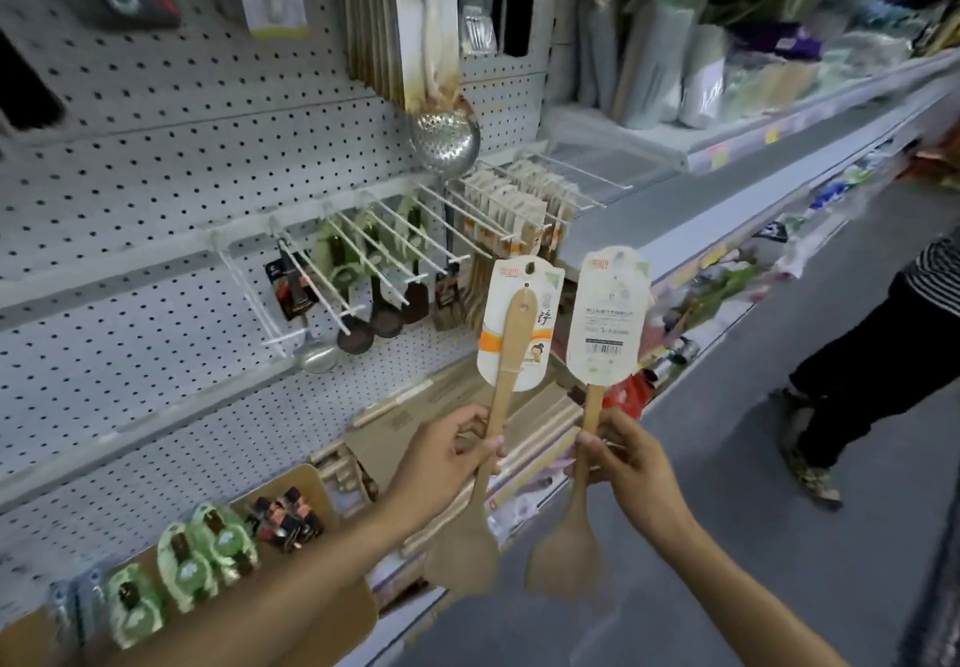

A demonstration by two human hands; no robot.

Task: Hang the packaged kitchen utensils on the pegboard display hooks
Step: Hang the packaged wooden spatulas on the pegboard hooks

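Your left hand pinches the smooth handle of one wooden spatula, while your right hand grips a second spatula the same way. Both flat paddle blades hang down, blurry. Left card faces you, white with an orange stripe and a cartoon face; right card shows its back with a barcode, text too small to read. Both sit just short of the white pegboard hooks, where dark ladles dangle.
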